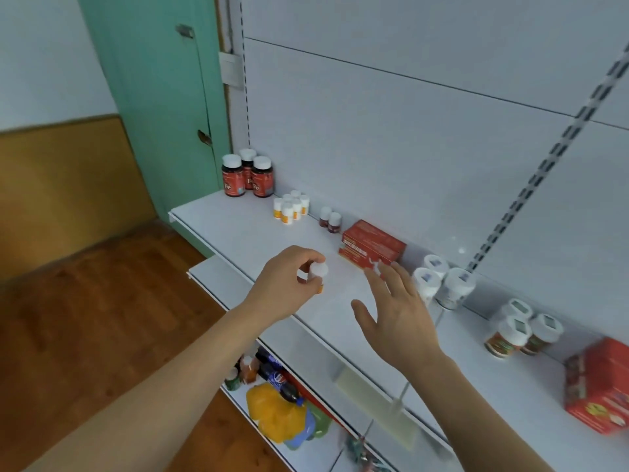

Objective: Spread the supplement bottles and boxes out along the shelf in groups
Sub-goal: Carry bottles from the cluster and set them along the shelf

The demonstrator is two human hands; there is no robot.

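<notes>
My left hand pinches a small white bottle with an orange label just above the white shelf. My right hand hovers open, fingers spread, in front of a red box. Along the back of the shelf stand three dark red bottles with white caps, several small white-and-orange bottles, two tiny dark red bottles, three white jars, three brown jars with white lids and another red box at the right.
A lower shelf juts out below, and beneath it lie a yellow bag and a dark soda bottle. A green door stands left of the shelving. Wooden floor spreads to the left.
</notes>
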